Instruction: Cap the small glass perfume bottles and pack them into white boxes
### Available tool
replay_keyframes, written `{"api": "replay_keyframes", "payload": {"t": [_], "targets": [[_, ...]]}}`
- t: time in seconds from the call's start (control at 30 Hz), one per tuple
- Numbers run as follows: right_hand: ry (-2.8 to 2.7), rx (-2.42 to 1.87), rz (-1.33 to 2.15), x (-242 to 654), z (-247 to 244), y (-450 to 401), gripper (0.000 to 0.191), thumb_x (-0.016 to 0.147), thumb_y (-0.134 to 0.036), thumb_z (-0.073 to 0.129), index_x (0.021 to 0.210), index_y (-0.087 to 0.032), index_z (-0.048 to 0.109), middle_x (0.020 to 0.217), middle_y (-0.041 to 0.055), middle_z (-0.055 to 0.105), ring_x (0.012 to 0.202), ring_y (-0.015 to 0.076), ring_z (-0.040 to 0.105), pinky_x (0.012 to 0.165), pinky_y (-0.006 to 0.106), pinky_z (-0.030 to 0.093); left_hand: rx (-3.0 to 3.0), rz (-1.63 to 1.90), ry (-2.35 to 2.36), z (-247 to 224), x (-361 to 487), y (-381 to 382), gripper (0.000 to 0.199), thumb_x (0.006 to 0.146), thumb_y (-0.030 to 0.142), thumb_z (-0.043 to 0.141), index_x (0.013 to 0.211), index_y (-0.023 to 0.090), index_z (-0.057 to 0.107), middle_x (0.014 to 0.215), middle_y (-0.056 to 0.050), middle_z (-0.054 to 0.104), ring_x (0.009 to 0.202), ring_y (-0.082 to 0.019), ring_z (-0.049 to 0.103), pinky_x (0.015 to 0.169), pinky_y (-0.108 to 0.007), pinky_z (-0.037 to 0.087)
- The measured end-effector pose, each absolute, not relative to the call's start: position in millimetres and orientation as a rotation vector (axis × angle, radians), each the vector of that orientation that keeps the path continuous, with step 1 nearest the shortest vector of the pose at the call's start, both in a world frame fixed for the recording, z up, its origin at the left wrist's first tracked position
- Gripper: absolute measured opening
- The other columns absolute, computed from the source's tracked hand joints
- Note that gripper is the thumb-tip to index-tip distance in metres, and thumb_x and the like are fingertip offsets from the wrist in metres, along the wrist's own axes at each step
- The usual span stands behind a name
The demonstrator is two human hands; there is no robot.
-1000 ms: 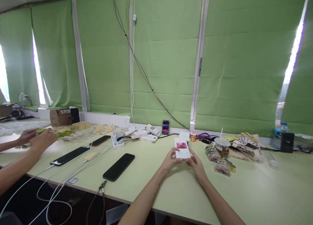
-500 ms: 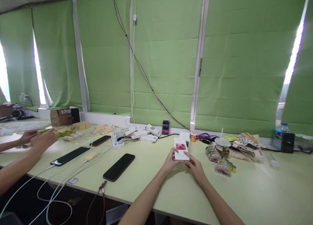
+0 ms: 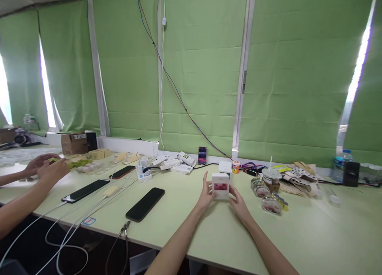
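A small white box (image 3: pixel 221 192) with a pink picture on its front stands upright between my hands, over the table. My left hand (image 3: pixel 206 195) grips its left side, one finger stretched upward. On the right side, the fingers of my right hand (image 3: pixel 236 199) hold the box's lower edge. Just behind it is another white box (image 3: pixel 225 167), partly hidden. An orange and white cup (image 3: pixel 235 167) stands to the right of that one.
Black phone (image 3: pixel 145 204), white power strip (image 3: pixel 143 175) and pile of white boxes (image 3: pixel 170 164) lie to the left. Clear round packs (image 3: pixel 271 204) and a drink cup (image 3: pixel 271 178) stand on the right. A co-worker's hands (image 3: pixel 49 167) are at far left.
The box has tipped from leaning back to upright. My left hand's finger has lifted off its front, and my right hand has shifted to its right side.
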State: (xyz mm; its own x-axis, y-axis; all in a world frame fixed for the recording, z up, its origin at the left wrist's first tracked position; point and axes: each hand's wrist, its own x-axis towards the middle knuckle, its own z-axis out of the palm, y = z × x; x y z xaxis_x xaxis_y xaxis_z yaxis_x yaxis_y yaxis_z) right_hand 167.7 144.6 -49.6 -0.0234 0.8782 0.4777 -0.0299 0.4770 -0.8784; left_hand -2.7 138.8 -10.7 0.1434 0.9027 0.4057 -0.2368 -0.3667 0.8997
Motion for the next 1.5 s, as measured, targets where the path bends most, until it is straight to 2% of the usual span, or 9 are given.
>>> {"api": "replay_keyframes", "payload": {"t": [0.2,0.4,0.5,0.67,0.77,1.03,1.17,1.27,1.5], "targets": [[-1.424,-0.822,0.738,168.8,-43.8,140.8,0.06,0.081,-0.044,0.056,0.136,-0.026,0.038,0.127,0.0109,0.048,0.109,0.0249,0.054,0.087,0.04,0.048,1.57,1.431,0.737,-13.6,-3.2,140.4,0.086,0.069,0.024,0.072,0.14,0.029,0.022,0.1,-0.005,0.058,0.103,-0.023,0.058,0.091,-0.035,0.043],[-1.583,-0.816,0.484,168.9,-35.5,131.1,0.048,0.089,-0.041,0.044,0.136,-0.033,0.038,0.131,0.0063,0.04,0.121,0.0232,0.042,0.093,0.039,0.045,1.711,1.34,0.739,-14.1,-0.2,138.2,0.053,0.073,0.027,0.066,0.123,0.026,0.045,0.118,-0.006,0.057,0.093,-0.022,0.061,0.076,-0.031,0.05],[-1.619,-0.792,0.414,167.7,-33.0,127.3,0.049,0.089,-0.04,0.044,0.137,-0.032,0.035,0.138,0.0062,0.036,0.129,0.0237,0.035,0.099,0.042,0.039,1.743,1.325,0.707,-14.7,1.1,137.2,0.051,0.073,0.022,0.064,0.118,0.025,0.042,0.118,-0.007,0.057,0.091,-0.021,0.061,0.074,-0.03,0.05],[-1.524,-0.801,0.493,164.9,-30.6,122.9,0.065,0.09,-0.041,0.044,0.145,-0.028,0.012,0.144,0.0093,0.034,0.129,0.0249,0.037,0.103,0.046,0.034,1.62,1.308,0.678,-12.6,2.3,134.0,0.058,0.066,0.018,0.069,0.111,0.028,0.032,0.11,-0.005,0.058,0.082,-0.019,0.065,0.07,-0.03,0.05],[-1.498,-0.781,0.517,164.4,-29.6,121.6,0.06,0.09,-0.042,0.043,0.143,-0.028,0.02,0.146,0.0076,0.033,0.132,0.0245,0.033,0.106,0.043,0.03,1.595,1.293,0.679,-13.4,2.8,134.5,0.051,0.063,0.018,0.07,0.097,0.027,0.032,0.091,0.002,0.059,0.076,-0.018,0.065,0.062,-0.026,0.048],[-1.502,-0.814,0.358,169.3,-25.9,119.1,0.037,0.091,-0.041,0.041,0.124,-0.025,0.045,0.131,0.0087,0.043,0.123,0.0249,0.04,0.101,0.042,0.036,1.649,1.265,0.677,-11.5,1.1,135.9,0.032,0.065,0.02,0.068,0.081,0.023,0.04,0.073,0.007,0.05,0.062,-0.011,0.055,0.056,-0.019,0.039],[-1.526,-0.835,0.227,170.3,-26.0,120.1,0.032,0.09,-0.041,0.043,0.114,-0.023,0.053,0.133,0.0095,0.033,0.125,0.0263,0.035,0.102,0.045,0.034,1.61,1.26,0.687,-10.0,1.6,136.1,0.032,0.065,0.023,0.07,0.08,0.022,0.042,0.074,0.007,0.048,0.062,-0.01,0.053,0.057,-0.019,0.039],[-1.505,-0.861,0.151,168.7,-26.7,120.3,0.029,0.09,-0.041,0.043,0.108,-0.021,0.053,0.125,0.0105,0.036,0.121,0.0264,0.037,0.103,0.047,0.032,1.612,1.258,0.688,-9.5,2.1,136.5,0.032,0.064,0.022,0.069,0.078,0.022,0.041,0.077,0.006,0.048,0.063,-0.01,0.054,0.056,-0.019,0.04],[-1.416,-0.944,0.133,168.4,-25.7,119.7,0.024,0.092,-0.041,0.037,0.099,-0.021,0.048,0.107,0.0094,0.044,0.105,0.0231,0.046,0.079,0.035,0.046,1.627,1.273,0.738,-10.5,0.8,137.2,0.031,0.063,0.015,0.065,0.079,0.023,0.04,0.081,0.005,0.055,0.075,-0.014,0.058,0.06,-0.02,0.042]]}}
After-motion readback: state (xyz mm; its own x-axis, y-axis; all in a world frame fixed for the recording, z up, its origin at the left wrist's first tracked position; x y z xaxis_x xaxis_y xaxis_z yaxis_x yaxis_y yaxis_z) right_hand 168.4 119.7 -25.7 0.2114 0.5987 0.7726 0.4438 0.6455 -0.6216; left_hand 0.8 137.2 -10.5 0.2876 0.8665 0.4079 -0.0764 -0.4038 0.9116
